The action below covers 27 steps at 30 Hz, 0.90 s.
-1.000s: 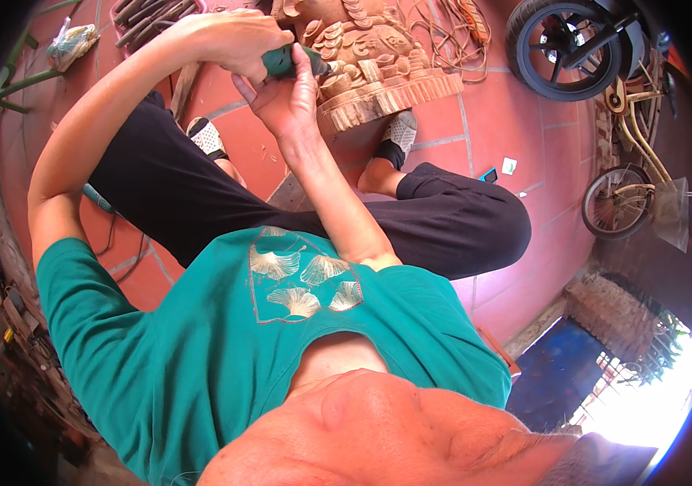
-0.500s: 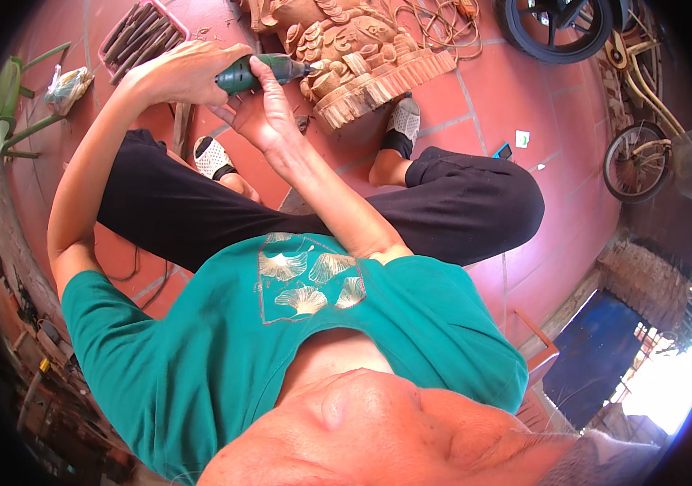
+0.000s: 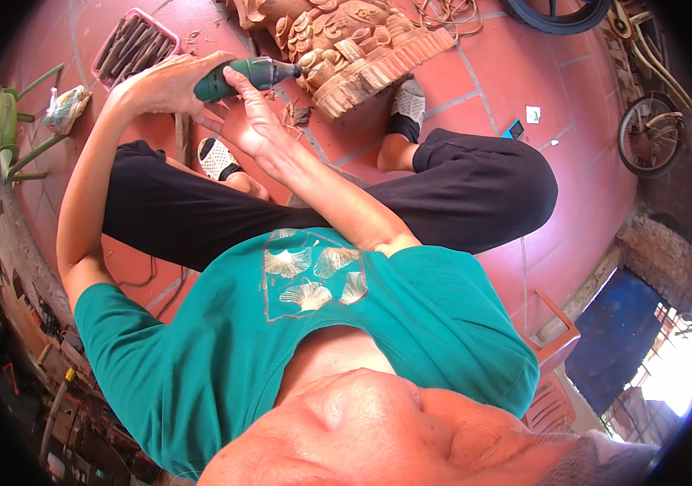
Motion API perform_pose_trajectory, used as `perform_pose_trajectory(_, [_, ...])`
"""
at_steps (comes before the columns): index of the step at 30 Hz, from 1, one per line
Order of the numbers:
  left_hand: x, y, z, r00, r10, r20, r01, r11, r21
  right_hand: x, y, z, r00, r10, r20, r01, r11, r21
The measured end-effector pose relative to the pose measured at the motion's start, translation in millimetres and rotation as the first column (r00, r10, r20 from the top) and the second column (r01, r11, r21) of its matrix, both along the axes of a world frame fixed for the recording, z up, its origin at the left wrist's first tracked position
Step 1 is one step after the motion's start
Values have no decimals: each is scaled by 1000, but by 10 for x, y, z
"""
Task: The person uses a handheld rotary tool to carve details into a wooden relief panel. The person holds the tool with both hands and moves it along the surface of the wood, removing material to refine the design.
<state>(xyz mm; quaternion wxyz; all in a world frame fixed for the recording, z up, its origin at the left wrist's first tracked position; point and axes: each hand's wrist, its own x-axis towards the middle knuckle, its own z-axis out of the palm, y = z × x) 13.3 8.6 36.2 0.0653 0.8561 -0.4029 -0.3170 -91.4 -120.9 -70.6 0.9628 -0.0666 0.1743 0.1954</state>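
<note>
Head view: I see left hand [image 3: 161, 84] and right hand [image 3: 250, 123] gripping green rotary tool [image 3: 242, 76], left of wood carving [image 3: 348, 55], long axis pointing toward it; right hand nearer carving; contact unclear.

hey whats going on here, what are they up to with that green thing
A person's left hand holds the rear end of a green power tool, while the right hand holds it nearer the middle. Its narrow tip points at a carved wooden piece; whether they touch is unclear.
</note>
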Motion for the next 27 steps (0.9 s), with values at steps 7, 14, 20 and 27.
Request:
perform_pose_trajectory(7, [-38,-51,53,1000,-22,-7,21,999,-37,-24,6,-45,999,34,-42,-35,999,-9])
perform_pose_trajectory(14, [-50,-102,96,998,-58,-14,57,998,-34,-135,-61,0,999,26,-34,-25,1000,14])
perform_pose_trajectory(20, [-13,-199,164,994,-106,24,106,994,-38,-133,-207,129,1000,-15,21,16,998,-53])
perform_pose_trajectory(27, [-23,-378,335,986,-165,4,164,986,14,-179,-333,112,1000,-11,-25,9,997,-74])
